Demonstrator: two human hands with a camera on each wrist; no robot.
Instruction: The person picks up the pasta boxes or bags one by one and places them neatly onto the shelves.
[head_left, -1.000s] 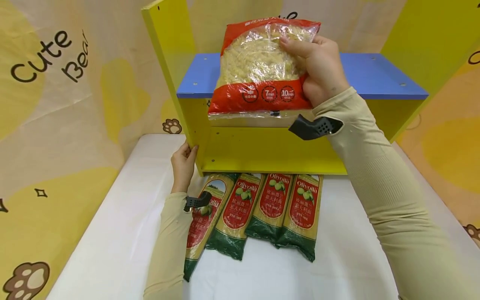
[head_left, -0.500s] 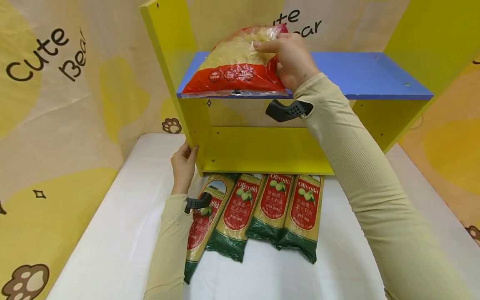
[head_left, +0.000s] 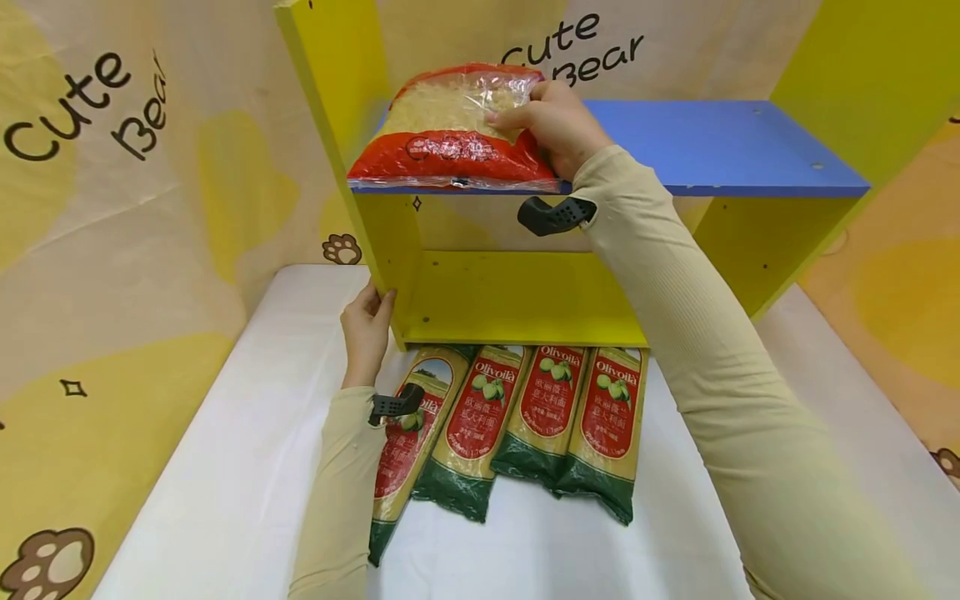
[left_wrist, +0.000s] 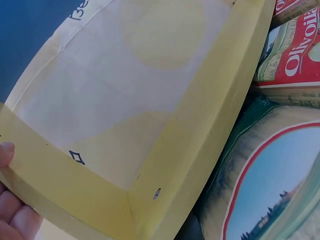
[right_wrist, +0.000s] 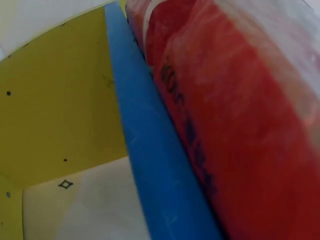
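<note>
My right hand (head_left: pixel 558 125) pinches the right end of a red and clear bag of pasta (head_left: pixel 442 121), thumb on its front. The bag lies on the left part of the blue shelf board (head_left: pixel 720 146), its front seam at the board's edge. In the right wrist view, the bag's red side (right_wrist: pixel 215 115) rests along the blue board (right_wrist: pixel 145 135). Low on the shelf unit's yellow left panel (head_left: pixel 330 100), my left hand (head_left: pixel 367 333) grips the edge. The left wrist view shows its thumb and fingers (left_wrist: pixel 17 220) on opposite sides of the panel.
Several spaghetti packets (head_left: pixel 472 425) lie side by side on the white tabletop (head_left: pixel 247 467) before the unit. Below the blue board is a yellow bottom board (head_left: pixel 517 296). The yellow right panel (head_left: pixel 862 100) rises at the right. A printed cloth (head_left: pixel 112 250) hangs behind.
My right hand has moved the pasta bag left and down from in front of the unit onto the blue board. My left hand has stayed on the panel.
</note>
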